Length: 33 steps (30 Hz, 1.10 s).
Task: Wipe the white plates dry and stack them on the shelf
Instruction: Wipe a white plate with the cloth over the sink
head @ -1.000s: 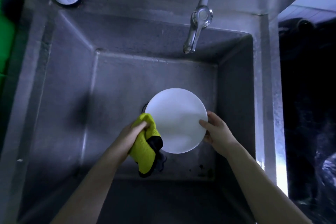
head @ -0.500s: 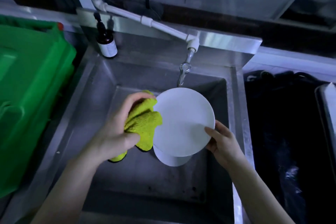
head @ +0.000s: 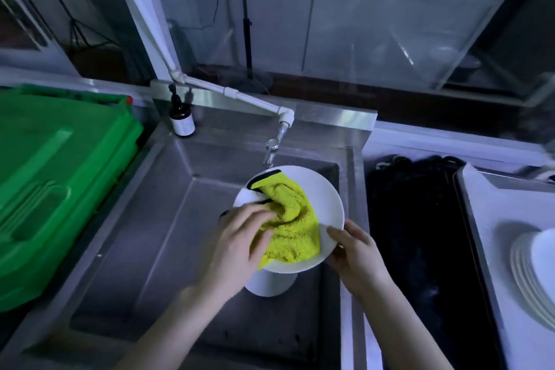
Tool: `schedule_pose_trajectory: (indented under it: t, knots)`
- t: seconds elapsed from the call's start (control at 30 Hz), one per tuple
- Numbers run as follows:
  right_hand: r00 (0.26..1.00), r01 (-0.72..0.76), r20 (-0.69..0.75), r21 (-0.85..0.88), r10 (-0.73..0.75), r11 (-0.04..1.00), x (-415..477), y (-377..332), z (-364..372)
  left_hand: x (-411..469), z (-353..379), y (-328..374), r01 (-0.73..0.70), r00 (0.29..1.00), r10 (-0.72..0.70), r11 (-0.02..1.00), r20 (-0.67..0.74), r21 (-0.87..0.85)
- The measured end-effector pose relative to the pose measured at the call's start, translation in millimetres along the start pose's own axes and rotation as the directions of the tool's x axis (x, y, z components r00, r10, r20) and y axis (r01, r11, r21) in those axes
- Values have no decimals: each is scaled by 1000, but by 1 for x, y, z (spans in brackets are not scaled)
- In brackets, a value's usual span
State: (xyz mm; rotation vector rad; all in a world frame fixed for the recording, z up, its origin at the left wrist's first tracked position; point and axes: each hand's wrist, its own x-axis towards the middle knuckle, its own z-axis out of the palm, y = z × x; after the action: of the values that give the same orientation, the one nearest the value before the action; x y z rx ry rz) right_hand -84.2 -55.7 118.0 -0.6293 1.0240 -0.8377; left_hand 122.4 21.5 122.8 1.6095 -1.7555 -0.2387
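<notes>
White plate (head: 327,198): right hand (head: 354,252) gripping rim, holding it over sink (head: 168,219) for drips; left hand (head: 237,243) pressing yellow cloth (head: 291,225) onto face, wiping; second plate (head: 270,284) waiting below

Dim, bluish light throughout. Glass window panels (head: 345,18) in pale frames fill upper frame; dark stand pole (head: 247,24) behind glass, centre top. White pipe (head: 144,18) slants from upper left down to tap (head: 271,149). Steel sink basin (head: 126,219) at centre. Green plastic bin (head: 54,177) at left. Brown pump bottle (head: 181,120) on sink's back ledge. Black fabric (head: 420,219) right of sink.
</notes>
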Motion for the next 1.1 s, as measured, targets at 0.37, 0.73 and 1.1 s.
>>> schedule_pose_trajectory:
  t: [0.37,0.73,1.1]
  knots:
    - [980,149,147,-87,-135,985,-32,-37,-15,44,2,41,47,951,-132,955,278,292]
    - [972,203,118,9,-203,979,-35,-63,-12,41,11,90,-102,947,90,995,307,20]
    - [945,322,63,-34,-320,946,-38,-75,-20,53,-8,62,-115,941,-77,842,329,528]
